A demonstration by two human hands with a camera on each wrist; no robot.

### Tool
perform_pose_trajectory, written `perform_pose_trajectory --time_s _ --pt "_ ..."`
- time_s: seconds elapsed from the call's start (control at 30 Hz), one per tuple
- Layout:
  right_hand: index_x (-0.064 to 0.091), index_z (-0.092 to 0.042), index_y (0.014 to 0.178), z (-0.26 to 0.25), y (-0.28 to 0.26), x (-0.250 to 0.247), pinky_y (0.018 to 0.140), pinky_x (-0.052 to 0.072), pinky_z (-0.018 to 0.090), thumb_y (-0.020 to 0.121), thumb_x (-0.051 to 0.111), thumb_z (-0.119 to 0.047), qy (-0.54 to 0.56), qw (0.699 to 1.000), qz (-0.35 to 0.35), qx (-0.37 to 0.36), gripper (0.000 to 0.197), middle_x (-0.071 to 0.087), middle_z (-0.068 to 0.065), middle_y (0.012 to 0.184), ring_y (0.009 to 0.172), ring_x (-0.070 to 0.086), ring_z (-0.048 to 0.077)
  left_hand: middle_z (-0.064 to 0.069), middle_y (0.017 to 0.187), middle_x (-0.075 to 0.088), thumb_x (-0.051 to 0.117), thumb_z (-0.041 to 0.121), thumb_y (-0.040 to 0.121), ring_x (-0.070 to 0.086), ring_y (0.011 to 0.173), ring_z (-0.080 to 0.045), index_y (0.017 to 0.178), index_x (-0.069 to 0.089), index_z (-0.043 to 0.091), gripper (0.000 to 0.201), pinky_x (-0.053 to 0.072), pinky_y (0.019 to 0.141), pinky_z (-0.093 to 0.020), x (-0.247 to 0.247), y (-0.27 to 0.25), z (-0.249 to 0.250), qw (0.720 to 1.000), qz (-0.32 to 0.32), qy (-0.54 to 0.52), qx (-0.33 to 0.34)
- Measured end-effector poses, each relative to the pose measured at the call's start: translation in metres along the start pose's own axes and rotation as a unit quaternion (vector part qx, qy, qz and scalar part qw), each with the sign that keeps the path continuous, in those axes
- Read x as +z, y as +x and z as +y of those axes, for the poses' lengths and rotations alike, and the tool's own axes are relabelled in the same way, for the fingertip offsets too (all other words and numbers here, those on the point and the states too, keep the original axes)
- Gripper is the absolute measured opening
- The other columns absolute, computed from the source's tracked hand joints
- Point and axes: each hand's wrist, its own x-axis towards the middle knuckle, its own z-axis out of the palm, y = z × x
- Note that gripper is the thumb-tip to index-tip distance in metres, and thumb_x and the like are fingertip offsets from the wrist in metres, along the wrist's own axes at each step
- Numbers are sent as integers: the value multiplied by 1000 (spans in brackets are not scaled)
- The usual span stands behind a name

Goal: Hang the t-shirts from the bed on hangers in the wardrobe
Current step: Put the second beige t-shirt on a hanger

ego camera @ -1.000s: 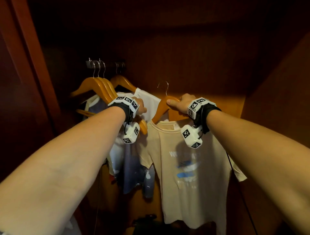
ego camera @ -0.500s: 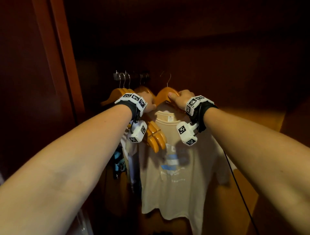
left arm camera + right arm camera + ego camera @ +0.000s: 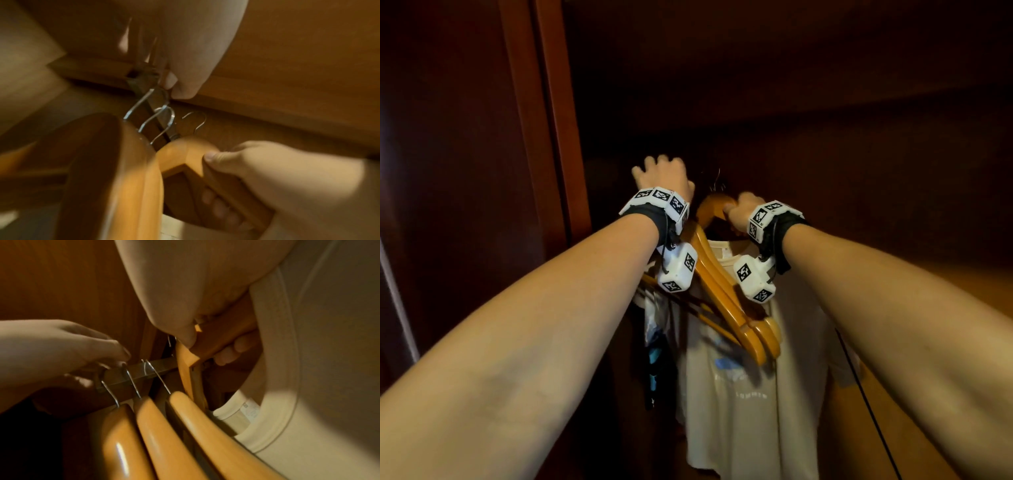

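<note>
1. Right hand [image 3: 744,212]: closed around the top of a wooden hanger [image 3: 185,154], thumb on the near face, fingers [image 3: 218,206] curled behind the shoulder bar. Carries the beige t-shirt [image 3: 750,394], which hangs down from this hanger inside the wardrobe.
2. Left hand [image 3: 662,178]: raised to the left of the right hand, fingertips [image 3: 121,353] at the metal rail [image 3: 156,368], beside the hooks already there. Seems to pinch or steady something, but cannot tell whether holding a hook or only touching the rail.
3. Hook of the held hanger [image 3: 197,121]: near the rail, apparently not yet over it in the left wrist view; too blurred for certainty.
4. Just left of it: three other wooden hangers [image 3: 164,434] hooked on the rail, packed close together. Further left and lower, other garments [image 3: 657,325] in the dark.
5. Possible trouble, as judgement:
   - Hook missing the rail because of the dark corner and the crowded hooks; then hanger and shirt drop on release.
   - Hook catching a neighbour hook instead of the rail.
   - Shirt collar [image 3: 273,426] slipping off the tilted shoulder while being pushed in.
   - Neighbour hangers knocked off by the sideways push.
</note>
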Motion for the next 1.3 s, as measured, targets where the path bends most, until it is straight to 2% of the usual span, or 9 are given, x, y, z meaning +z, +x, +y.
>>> perform_pose_trajectory --time_s 0.1,0.2,0.3,0.47,0.6,0.73,0.87,1.1,1.3 --pt "53 -11 127 -9 9 7 91 52 45 97 45 -47 -28 1000 -2 -2 47 63 17 119 101 63 35 -10 115 61 58 40 91 57 99 -28 116 61 12 39 48 79 -40 9 1 -18 986 -38 -132 -89" --pt "50 -9 133 -12 18 16 92 52 45 93 47 -52 -7 1000 -22 7 59 63 18 119 104 63 36 -8 101 62 60 45 88 52 82 -24 107 66 12 39 40 69 -33 16 -1 -25 955 -64 -247 -152" --pt "49 -13 133 -9 32 28 88 56 49 85 47 -55 11 999 -37 3 64 67 17 113 96 67 35 -6 94 64 58 47 87 60 80 -24 99 67 12 38 44 67 -32 21 2 -27 944 -95 -280 -144" --pt "51 -8 122 -7 32 27 85 58 51 97 50 -39 35 998 -55 -17 40 71 16 99 89 71 34 -5 87 65 55 48 88 60 70 -21 90 66 14 36 39 55 -27 24 6 -27 938 -127 -296 -131" --pt "44 -13 135 -4 24 22 80 60 51 100 52 -34 54 994 -90 -22 42 71 14 94 82 73 31 -4 86 68 57 50 86 66 75 -23 87 66 17 35 51 66 -31 27 6 -27 936 -117 -306 -129" --pt "56 -22 111 3 21 24 86 55 48 93 57 -46 -57 992 -93 -57 30 67 6 104 88 66 24 -5 86 69 58 50 86 67 76 -23 86 68 17 34 50 63 -30 28 5 -27 935 -114 -313 -126" --pt "57 -24 105 9 21 27 81 54 42 93 58 -46 -65 992 -91 -54 25 65 3 100 87 63 22 -6 84 68 57 49 87 66 75 -23 81 64 18 32 46 60 -29 27 4 -26 937 -109 -308 -123" --pt "59 -26 119 4 17 30 88 54 48 80 54 -67 -147 987 -52 -24 56 64 7 116 101 63 31 -3 89 63 57 49 87 59 75 -20 95 65 20 32 38 57 -27 26 -2 -26 945 -96 -286 -125" --pt "65 -15 107 -19 1 12 86 57 45 91 61 -33 -43 997 37 -56 25 66 11 105 93 66 30 -6 97 65 57 46 89 60 85 -24 106 65 16 35 40 67 -32 27 -6 -25 936 -81 -312 -139"
